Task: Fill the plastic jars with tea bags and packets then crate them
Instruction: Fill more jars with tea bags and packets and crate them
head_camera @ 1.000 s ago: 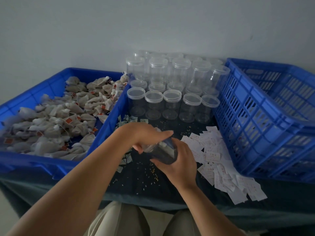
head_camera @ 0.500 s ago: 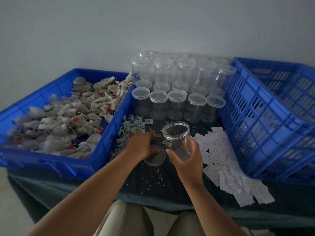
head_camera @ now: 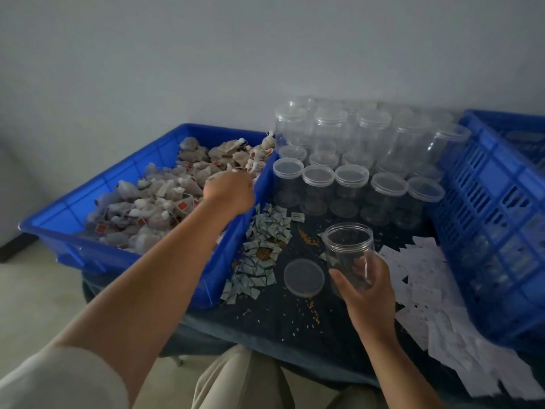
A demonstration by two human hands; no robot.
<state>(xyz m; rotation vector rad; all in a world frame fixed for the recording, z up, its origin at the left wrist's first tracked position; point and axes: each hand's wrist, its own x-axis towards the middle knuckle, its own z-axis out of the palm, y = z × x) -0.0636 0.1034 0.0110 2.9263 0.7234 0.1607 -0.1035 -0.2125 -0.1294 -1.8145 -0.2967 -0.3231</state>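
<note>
Among tea bags [head_camera: 153,202], left hand [head_camera: 228,191], fingers hidden

Right hand [head_camera: 367,286] grips the uncapped jar [head_camera: 348,246] upright near the tabletop's front edge, with the lid [head_camera: 303,278] lying flat just beside it. Left hand [head_camera: 228,191] is out over the blue bin [head_camera: 88,252] at the left edge, fingers down among the tea bags [head_camera: 153,202], grip hidden.

A dark cloth [head_camera: 265,326] covers the table and hangs over its front edge. Brown grains [head_camera: 308,239] lie in a small heap at mid-table, with more scattered toward the front edge. White paper slips [head_camera: 427,278] spread in a loose overlapping drift along the table's right side down to its front right corner. A pale wall [head_camera: 206,54] rises behind the table; a light floor [head_camera: 38,290] shows at left.
</note>
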